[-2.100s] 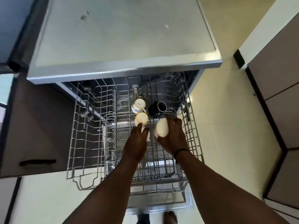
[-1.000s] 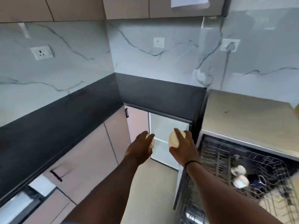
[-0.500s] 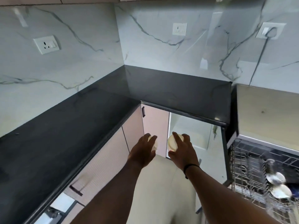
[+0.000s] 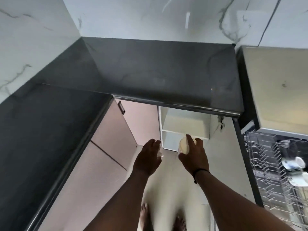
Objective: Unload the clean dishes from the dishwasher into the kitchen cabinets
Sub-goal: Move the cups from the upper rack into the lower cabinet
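My right hand (image 4: 194, 157) grips a cream cup (image 4: 183, 145), its pale base facing me. A second cup (image 4: 159, 153) is held in my left hand (image 4: 147, 158), and only a sliver of it shows past the fingers. Both hands are out in front of an open lower cabinet (image 4: 185, 127) with white shelves, under the dark countertop (image 4: 150, 72). At the right edge, the dishwasher's wire rack (image 4: 266, 172) is pulled out, with a few cups and a dark mug (image 4: 295, 162) lying in it.
The countertop runs in an L along the left and back walls. Closed pink cabinet doors (image 4: 106, 147) line the left side. The open cabinet door (image 4: 221, 147) stands beside the dishwasher. My bare feet (image 4: 163, 220) are on the pale floor.
I lifted both cups out of the rack and turned left. The view has tilted down and both hands have moved closer to the open lower cabinet.
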